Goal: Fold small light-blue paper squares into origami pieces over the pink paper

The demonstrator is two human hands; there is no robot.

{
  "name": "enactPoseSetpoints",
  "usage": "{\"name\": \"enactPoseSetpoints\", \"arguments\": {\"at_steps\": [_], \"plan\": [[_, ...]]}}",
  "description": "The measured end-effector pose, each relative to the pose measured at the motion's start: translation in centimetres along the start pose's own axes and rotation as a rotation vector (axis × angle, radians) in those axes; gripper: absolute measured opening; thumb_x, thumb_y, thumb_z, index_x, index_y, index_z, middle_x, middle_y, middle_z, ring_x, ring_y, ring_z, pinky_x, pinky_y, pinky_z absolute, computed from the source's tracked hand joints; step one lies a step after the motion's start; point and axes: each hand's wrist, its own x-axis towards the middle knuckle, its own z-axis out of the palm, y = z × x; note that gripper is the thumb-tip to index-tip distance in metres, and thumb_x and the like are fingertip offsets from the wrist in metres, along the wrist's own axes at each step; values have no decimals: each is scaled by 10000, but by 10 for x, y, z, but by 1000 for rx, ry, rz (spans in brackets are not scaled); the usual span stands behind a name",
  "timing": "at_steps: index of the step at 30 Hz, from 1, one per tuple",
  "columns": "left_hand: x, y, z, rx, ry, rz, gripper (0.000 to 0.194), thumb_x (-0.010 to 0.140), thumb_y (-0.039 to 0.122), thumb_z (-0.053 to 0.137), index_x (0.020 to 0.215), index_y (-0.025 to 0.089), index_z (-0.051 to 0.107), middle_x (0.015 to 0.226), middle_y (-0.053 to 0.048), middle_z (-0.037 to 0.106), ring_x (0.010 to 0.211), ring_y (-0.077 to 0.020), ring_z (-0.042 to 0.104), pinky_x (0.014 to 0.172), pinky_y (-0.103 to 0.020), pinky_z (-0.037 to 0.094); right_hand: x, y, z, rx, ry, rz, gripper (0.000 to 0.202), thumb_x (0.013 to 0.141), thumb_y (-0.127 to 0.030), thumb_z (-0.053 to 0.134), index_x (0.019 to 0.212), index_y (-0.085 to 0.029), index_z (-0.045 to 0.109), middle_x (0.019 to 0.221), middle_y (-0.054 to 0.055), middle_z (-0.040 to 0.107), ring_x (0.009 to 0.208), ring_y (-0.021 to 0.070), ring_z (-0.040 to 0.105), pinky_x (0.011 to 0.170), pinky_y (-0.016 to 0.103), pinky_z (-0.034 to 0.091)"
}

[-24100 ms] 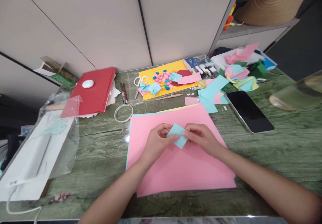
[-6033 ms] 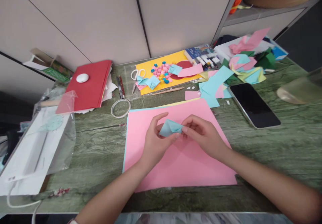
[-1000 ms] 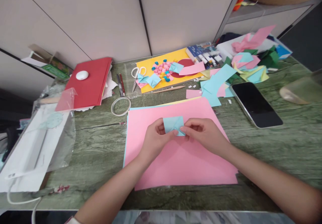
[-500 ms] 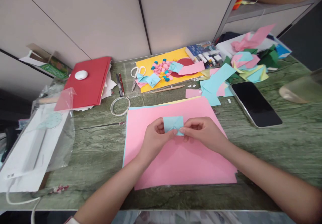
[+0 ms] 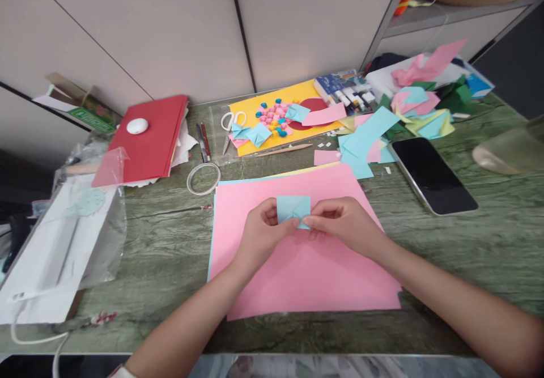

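Note:
A small light blue folded paper square [image 5: 293,207] is held up between both hands, with crease lines showing on its face. My left hand [image 5: 268,225] pinches its left and lower edge, thumb in front and fingers behind. My right hand [image 5: 340,221] grips the lower right corner between thumb and fingertips. Below them lies a stack of large coloured sheets with a pink sheet [image 5: 306,281] on top. The fingers behind the square are partly hidden.
Behind the stack lie scissors [image 5: 233,122], a yellow sheet [image 5: 246,147] with small paper pieces, and a wooden stick [image 5: 284,150]. A tape roll [image 5: 204,179] and red folder [image 5: 147,162] sit left. A phone [image 5: 433,175], paper scraps [image 5: 369,140] and a cup [image 5: 505,154] are at right.

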Motion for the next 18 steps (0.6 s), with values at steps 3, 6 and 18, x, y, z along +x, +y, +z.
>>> {"name": "enactPoseSetpoints", "arguments": {"at_steps": [3, 6, 18], "plan": [[0, 0, 0, 5, 1, -2, 233, 631, 202, 693, 835, 146, 595, 757, -14, 651, 668, -127, 585, 624, -242, 455, 1, 1, 0, -5, -2, 5, 190, 712, -321, 615, 602, -167, 639, 550, 17, 643, 508, 123, 562, 486, 231, 445], [0, 0, -1, 21, 7, -1, 232, 630, 200, 690, 834, 144, 594, 757, -19, 649, 677, -133, 586, 629, -247, 457, 1, 1, 0, -1, -10, 15, 184, 713, -317, 616, 607, -168, 639, 550, 20, 646, 504, 123, 560, 483, 234, 446], [0, 0, -1, 86, 23, 10, 190, 637, 160, 659, 809, 152, 581, 725, 0, 626, 655, -120, 565, 608, -231, 441, 0, -1, 1, 22, -21, 28, 164, 697, -294, 636, 583, -176, 629, 548, 17, 665, 522, 134, 602, 495, 232, 443]]}}
